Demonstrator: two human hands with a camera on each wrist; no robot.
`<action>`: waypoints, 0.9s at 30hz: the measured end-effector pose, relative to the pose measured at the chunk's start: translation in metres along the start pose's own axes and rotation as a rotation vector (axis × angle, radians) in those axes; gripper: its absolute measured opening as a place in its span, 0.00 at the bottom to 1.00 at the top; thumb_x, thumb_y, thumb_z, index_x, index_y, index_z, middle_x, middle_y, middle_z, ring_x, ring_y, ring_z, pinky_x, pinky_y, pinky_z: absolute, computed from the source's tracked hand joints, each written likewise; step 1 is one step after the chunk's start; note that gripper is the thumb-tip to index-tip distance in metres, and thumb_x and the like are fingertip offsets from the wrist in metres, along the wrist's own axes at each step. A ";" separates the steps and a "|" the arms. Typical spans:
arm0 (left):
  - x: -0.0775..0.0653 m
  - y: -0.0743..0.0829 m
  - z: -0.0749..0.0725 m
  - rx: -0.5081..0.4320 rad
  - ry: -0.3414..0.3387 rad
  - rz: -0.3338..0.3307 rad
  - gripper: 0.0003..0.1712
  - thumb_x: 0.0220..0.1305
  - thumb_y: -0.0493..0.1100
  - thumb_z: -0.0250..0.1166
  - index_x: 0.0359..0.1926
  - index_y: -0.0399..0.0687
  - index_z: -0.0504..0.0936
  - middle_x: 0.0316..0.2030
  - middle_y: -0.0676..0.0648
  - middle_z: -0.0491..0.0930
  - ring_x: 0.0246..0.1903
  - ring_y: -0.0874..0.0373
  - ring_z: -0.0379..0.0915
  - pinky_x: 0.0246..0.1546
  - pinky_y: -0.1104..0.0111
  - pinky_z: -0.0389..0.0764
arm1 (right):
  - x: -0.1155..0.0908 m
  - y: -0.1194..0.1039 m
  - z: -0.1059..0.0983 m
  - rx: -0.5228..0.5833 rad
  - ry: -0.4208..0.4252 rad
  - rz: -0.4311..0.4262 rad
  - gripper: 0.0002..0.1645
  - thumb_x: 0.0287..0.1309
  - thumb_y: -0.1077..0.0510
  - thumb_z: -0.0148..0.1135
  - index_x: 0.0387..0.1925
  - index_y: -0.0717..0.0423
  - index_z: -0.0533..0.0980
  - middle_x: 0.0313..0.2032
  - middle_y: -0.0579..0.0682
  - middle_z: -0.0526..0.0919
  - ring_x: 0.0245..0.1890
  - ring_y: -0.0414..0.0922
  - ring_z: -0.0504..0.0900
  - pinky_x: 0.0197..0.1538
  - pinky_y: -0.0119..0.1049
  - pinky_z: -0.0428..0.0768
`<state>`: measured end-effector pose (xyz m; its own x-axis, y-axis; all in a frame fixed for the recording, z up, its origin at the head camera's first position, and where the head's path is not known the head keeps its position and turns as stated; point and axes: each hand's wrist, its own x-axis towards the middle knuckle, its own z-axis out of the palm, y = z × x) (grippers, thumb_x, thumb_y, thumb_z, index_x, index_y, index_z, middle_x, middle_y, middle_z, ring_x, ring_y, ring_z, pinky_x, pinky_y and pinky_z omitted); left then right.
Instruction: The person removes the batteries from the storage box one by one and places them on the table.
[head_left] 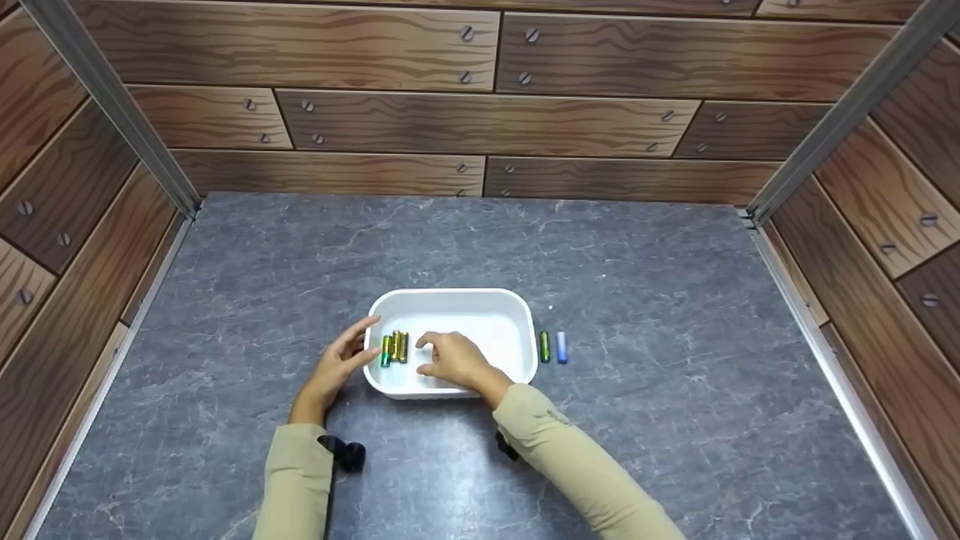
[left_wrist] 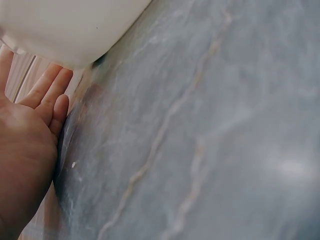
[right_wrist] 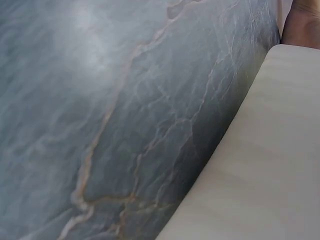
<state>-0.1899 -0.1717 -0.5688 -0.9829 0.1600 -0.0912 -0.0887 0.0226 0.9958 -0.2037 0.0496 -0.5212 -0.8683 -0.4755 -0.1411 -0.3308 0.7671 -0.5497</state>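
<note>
Two tan sleeves (head_left: 298,480) are showing nearest; three gold and green batteries (head_left: 396,347) are lying side by side in the white plastic tray (head_left: 450,292), pointing away from the sleeves; the right hand (head_left: 456,361) is hanging just right of them, thumb and finger wide apart, and the left hand (head_left: 332,369) is sitting even nearer, at the tray's left end, fingers wide

Plank-patterned walls (head_left: 420,124) around marbled tabletop (head_left: 720,360).

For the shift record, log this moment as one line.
left hand: at white tub, left end | right hand: over tub, seemingly empty | in tub: three batteries | right of tub: green battery, blue battery
</note>
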 end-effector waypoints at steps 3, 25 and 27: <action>0.000 0.000 0.000 -0.001 -0.001 0.002 0.32 0.63 0.31 0.60 0.69 0.40 0.65 0.65 0.34 0.69 0.58 0.57 0.71 0.52 0.76 0.73 | 0.004 -0.001 0.002 0.023 -0.004 0.012 0.24 0.49 0.55 0.72 0.49 0.58 0.79 0.30 0.56 0.83 0.26 0.38 0.68 0.31 0.28 0.66; 0.000 -0.001 -0.001 -0.019 -0.008 0.002 0.32 0.64 0.31 0.59 0.69 0.39 0.65 0.67 0.35 0.68 0.58 0.60 0.70 0.54 0.76 0.73 | 0.024 -0.011 0.012 0.049 -0.018 0.135 0.41 0.47 0.52 0.75 0.63 0.55 0.70 0.53 0.61 0.82 0.55 0.57 0.80 0.61 0.47 0.75; 0.000 -0.001 -0.001 -0.022 -0.007 0.002 0.32 0.64 0.30 0.59 0.69 0.39 0.65 0.67 0.35 0.68 0.57 0.61 0.70 0.53 0.76 0.73 | 0.024 -0.012 0.012 0.044 -0.018 0.135 0.41 0.47 0.52 0.74 0.63 0.55 0.70 0.54 0.61 0.82 0.55 0.57 0.80 0.61 0.47 0.75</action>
<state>-0.1904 -0.1728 -0.5703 -0.9819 0.1669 -0.0895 -0.0906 0.0010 0.9959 -0.2158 0.0241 -0.5285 -0.8969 -0.3772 -0.2309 -0.1945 0.8052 -0.5602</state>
